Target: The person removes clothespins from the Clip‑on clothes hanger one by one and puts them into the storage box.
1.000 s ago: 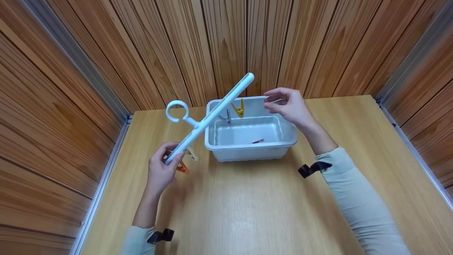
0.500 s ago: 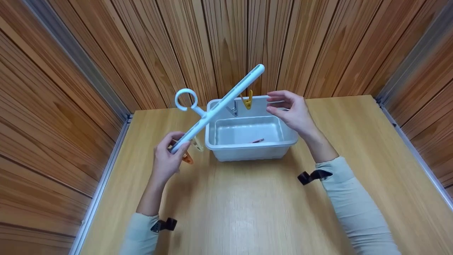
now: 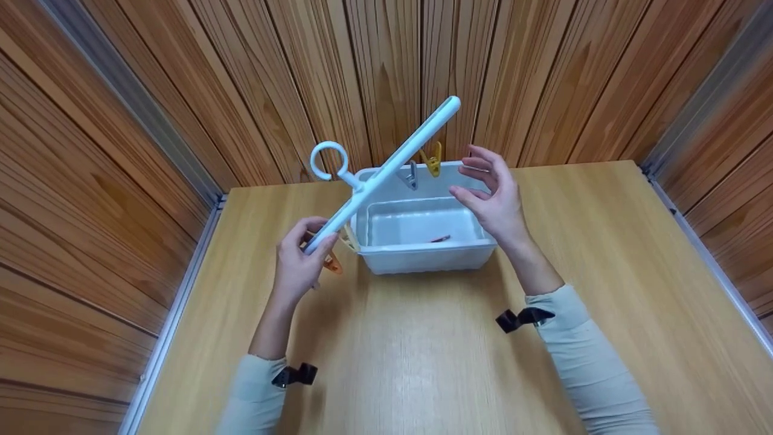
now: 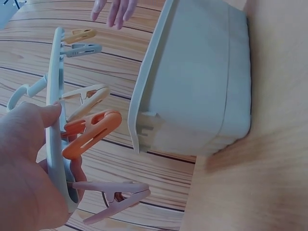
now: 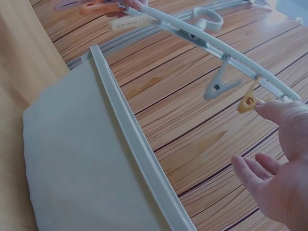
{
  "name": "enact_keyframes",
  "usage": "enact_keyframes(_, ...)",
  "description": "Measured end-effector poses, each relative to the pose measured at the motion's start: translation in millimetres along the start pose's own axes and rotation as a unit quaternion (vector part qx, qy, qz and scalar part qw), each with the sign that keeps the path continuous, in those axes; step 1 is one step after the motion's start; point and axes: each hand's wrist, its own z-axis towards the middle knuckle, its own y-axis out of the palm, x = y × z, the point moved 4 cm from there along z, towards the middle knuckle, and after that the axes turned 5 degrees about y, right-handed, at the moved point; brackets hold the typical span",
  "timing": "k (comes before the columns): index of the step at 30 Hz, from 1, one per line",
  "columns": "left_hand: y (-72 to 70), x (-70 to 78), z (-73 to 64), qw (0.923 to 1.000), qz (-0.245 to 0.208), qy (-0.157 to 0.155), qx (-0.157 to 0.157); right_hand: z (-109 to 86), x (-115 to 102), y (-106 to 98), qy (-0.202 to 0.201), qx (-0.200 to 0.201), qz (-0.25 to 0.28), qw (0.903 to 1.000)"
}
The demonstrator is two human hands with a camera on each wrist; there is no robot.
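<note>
My left hand grips the lower end of a light blue clip hanger, holding it tilted above the table, its far end raised to the right. A ring hook sticks out from its middle. Clothespins dangle from the bar: yellow and grey towards the far end, cream, orange and mauve near my left hand. Beside the yellow clothespin is my right hand, fingers apart and holding nothing; the head view shows a gap between them.
A pale grey plastic basin stands on the wooden table below the hanger. A small red piece lies inside it. Wood-panelled walls rise behind and at both sides.
My left hand has moved the hanger up and to the right, away from me. My right hand has stayed near the basin's right side, and its fingers have spread wider.
</note>
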Motion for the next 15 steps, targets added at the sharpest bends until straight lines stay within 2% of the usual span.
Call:
enact_keyframes(9,9.1,5.1,-5.3,0.9997,-0.001,-0.006,-0.022,-14.0,-0.3,9.7,-0.015,0.035,0.049,0.9981)
enact_keyframes(15,14.0,8.5,-9.8,0.9995,-0.008,-0.004,-0.03,-20.4,-2.2,13.2,-0.023,0.063,0.064,0.9957)
